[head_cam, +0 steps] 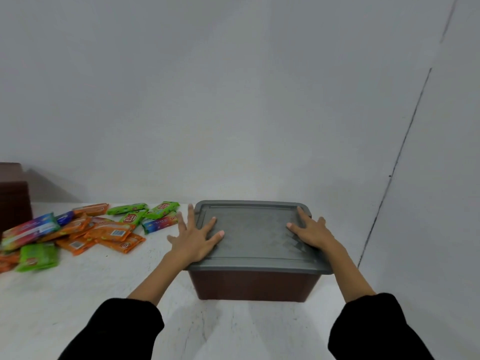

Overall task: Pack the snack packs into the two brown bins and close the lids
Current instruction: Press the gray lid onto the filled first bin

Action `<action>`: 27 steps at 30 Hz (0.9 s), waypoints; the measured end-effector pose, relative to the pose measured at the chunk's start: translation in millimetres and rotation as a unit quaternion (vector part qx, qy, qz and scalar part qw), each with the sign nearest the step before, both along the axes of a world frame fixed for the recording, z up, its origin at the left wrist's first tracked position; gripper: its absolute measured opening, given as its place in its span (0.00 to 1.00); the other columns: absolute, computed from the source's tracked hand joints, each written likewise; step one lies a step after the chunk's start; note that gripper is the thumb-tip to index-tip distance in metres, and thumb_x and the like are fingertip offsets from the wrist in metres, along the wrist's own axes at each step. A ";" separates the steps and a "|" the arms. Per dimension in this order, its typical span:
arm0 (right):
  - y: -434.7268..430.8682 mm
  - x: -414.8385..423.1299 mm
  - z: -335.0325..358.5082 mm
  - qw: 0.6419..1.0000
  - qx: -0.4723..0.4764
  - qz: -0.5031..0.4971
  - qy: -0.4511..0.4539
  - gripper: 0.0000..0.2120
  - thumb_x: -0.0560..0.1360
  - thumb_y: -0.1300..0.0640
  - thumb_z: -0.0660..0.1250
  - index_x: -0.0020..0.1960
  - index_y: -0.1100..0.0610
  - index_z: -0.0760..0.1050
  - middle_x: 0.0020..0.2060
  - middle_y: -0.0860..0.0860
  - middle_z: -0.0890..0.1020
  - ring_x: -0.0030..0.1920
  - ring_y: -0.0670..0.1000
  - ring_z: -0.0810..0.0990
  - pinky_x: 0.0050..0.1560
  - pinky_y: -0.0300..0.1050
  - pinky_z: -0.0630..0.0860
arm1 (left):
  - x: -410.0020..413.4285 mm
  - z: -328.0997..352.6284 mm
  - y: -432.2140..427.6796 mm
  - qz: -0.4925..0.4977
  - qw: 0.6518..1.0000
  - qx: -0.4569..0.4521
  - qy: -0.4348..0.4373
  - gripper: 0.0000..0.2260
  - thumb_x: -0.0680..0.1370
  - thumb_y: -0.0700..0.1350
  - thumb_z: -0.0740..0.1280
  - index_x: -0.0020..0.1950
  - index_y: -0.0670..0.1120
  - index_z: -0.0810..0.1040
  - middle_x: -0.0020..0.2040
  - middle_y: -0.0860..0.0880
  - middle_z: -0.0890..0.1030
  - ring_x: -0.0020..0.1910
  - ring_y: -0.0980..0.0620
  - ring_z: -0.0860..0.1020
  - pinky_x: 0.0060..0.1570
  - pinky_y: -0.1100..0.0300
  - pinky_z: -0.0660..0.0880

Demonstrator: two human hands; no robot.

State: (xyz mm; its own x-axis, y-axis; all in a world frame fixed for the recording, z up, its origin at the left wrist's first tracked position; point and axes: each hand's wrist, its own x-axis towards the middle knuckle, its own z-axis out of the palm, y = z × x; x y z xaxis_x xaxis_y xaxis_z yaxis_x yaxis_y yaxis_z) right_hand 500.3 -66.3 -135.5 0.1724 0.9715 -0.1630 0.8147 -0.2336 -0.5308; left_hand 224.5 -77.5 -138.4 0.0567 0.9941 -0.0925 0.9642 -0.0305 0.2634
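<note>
The brown bin [254,285] sat under its grey lid [252,237], contents hidden. The left hand [193,239] and right hand [314,233] lay flat on the lid at 9 and 3 o'clock, fingers spread. Snack packs [78,229] lay loose on the table [104,281], further toward 9 o'clock.

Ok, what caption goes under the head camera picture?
Left hand and right hand flat on the grey lid of a brown bin, snack packs beside it.

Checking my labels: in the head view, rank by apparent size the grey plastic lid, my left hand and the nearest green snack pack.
1. grey plastic lid
2. left hand
3. nearest green snack pack, blurred but plainly smaller than the hand
</note>
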 end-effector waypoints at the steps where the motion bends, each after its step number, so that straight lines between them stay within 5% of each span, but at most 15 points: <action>1: -1.3 4.4 -1.2 1.000 -0.003 -0.003 0.028 0.35 0.76 0.40 0.59 0.76 0.43 0.45 0.75 0.62 0.51 0.73 0.64 0.57 0.73 0.56 0.57 | -2.3 1.5 2.1 0.009 1.000 -0.007 -0.024 0.29 0.77 0.65 0.53 0.75 0.61 0.49 0.75 0.46 0.30 0.75 0.37 0.36 0.72 0.37 0.48; 5: -7.3 15.3 1.2 0.994 -0.022 0.019 0.107 0.37 0.75 0.43 0.63 0.76 0.44 0.45 0.74 0.57 0.61 0.72 0.61 0.61 0.72 0.57 0.60 | -13.4 8.7 10.7 0.034 0.992 -0.039 -0.119 0.34 0.74 0.64 0.60 0.76 0.57 0.50 0.77 0.40 0.40 0.75 0.36 0.54 0.73 0.46 0.56; 9: -7.5 9.0 -0.4 0.999 0.002 0.006 0.045 0.34 0.77 0.43 0.60 0.76 0.45 0.46 0.73 0.58 0.63 0.71 0.61 0.63 0.70 0.57 0.63 | -14.2 12.6 14.0 0.020 0.973 -0.062 -0.219 0.37 0.75 0.57 0.64 0.77 0.53 0.47 0.76 0.43 0.57 0.74 0.42 0.59 0.71 0.51 0.59; 13: -15.2 -13.9 -2.0 0.993 0.075 -0.035 -0.082 0.29 0.79 0.46 0.55 0.76 0.42 0.46 0.69 0.63 0.63 0.67 0.63 0.67 0.64 0.56 0.67 | -5.8 12.7 17.1 0.028 0.994 -0.027 -0.101 0.38 0.77 0.58 0.62 0.77 0.53 0.40 0.75 0.36 0.58 0.73 0.38 0.59 0.70 0.49 0.62; 15: -23.5 -27.6 -2.8 0.987 0.095 -0.030 -0.123 0.26 0.81 0.49 0.51 0.76 0.43 0.45 0.73 0.64 0.55 0.71 0.63 0.61 0.68 0.58 0.64 | 0.8 12.0 14.8 0.037 0.998 -0.012 -0.048 0.36 0.78 0.58 0.59 0.76 0.53 0.38 0.73 0.32 0.56 0.72 0.36 0.60 0.69 0.47 0.62; 20: -28.5 -39.7 -4.6 0.983 0.053 0.018 -0.173 0.30 0.78 0.37 0.45 0.76 0.45 0.41 0.75 0.64 0.41 0.76 0.63 0.43 0.72 0.64 0.50 | 16.7 3.4 5.1 0.037 0.996 0.057 0.059 0.28 0.82 0.53 0.49 0.77 0.46 0.39 0.74 0.31 0.51 0.74 0.34 0.54 0.72 0.45 0.54; 24: -31.7 -38.7 -5.0 0.978 0.029 0.036 -0.204 0.32 0.76 0.33 0.42 0.76 0.45 0.41 0.75 0.64 0.39 0.76 0.62 0.38 0.72 0.64 0.46 | 34.3 1.3 3.0 0.030 0.998 0.036 0.048 0.29 0.82 0.54 0.46 0.76 0.41 0.37 0.74 0.30 0.42 0.75 0.34 0.42 0.74 0.45 0.42; 27: -30.8 -36.5 -3.8 0.976 0.006 0.048 -0.211 0.34 0.75 0.32 0.41 0.76 0.45 0.41 0.74 0.65 0.37 0.75 0.62 0.36 0.73 0.62 0.43 | 38.9 3.8 1.4 0.013 0.999 0.003 0.051 0.38 0.78 0.65 0.46 0.76 0.40 0.36 0.74 0.31 0.37 0.74 0.35 0.36 0.73 0.45 0.37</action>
State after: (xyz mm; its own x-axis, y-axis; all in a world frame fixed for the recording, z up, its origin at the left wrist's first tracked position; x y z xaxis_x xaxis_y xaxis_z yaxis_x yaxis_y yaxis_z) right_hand 463.8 -97.2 -139.3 0.1299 0.9877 -0.0865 0.9792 -0.1415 -0.1457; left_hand 263.4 -76.1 -134.6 0.0223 0.9957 -0.0901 0.9865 -0.0073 0.1637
